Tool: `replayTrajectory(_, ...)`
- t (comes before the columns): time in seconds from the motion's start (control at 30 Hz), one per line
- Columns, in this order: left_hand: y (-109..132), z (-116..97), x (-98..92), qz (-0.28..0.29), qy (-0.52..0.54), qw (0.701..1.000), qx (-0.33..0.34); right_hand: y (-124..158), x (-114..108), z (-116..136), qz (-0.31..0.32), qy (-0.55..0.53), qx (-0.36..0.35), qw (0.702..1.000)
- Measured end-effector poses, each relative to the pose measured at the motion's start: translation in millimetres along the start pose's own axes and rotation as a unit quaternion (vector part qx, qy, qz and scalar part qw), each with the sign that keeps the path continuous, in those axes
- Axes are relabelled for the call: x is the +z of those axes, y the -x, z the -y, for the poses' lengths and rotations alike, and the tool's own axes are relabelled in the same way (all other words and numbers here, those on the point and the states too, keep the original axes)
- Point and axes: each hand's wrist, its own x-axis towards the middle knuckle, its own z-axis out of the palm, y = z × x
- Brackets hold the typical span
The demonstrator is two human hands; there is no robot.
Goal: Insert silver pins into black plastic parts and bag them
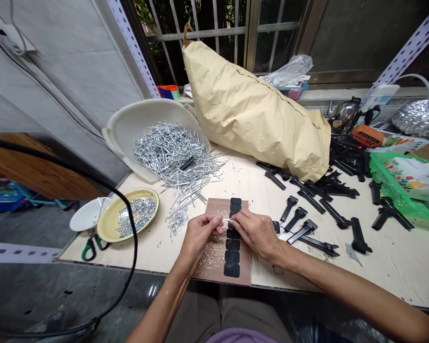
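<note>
Thumb and fingers of my left hand (200,234) pinch one end of a thin metal pin (226,219). At the pin's other end is my right hand (254,232), its fingers closed around it and hiding that end. Both hands are over a brown board (214,262) strewn with pale crumbs. A row of black rounded pads (232,257) runs down the board, partly covered by my right hand. To the right lie several black plastic clips (296,219), some with metal rods showing.
Many metal pins (171,152) spill from a white basin (123,126). A yellow plate (105,221) holds small metal pieces; scissors (89,250) lie beside it. Behind rests a large paper sack (250,105). A green basket (386,190) stands right. A black cable (134,238) crosses the left.
</note>
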Motion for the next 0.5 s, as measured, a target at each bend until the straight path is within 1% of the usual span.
replayTrajectory(0.1, -1.0, -1.4, -0.9, 0.006, -0.011, 1.0, 0.004, 1.1, -0.2, -1.4, 0.021, -0.038, 0.016, 0.999)
replayTrajectory(0.23, -2.9, -3.6, -5.5, 0.04, -0.04, 0.998, -0.006, 3.8, 4.7, -4.0, -0.009, 0.017, -0.046, 0.999)
replayTrajectory(0.3, -3.2, -3.6, -8.2, 0.055, -0.055, 0.997, -0.018, 5.2, 7.8, -5.0, -0.014, 0.036, -0.065, 0.997)
replayTrajectory(0.4, -3.0, -1.0, -9.8, 0.061, -0.055, 0.996, -0.028, 5.9, 8.5, -6.5, -0.002, 0.017, -0.048, 0.999)
replayTrajectory(0.5, -2.7, 3.3, -7.2, 0.05, -0.037, 0.997, -0.035, 5.8, 4.5, -8.9, 0.024, -0.035, -0.025, 0.999)
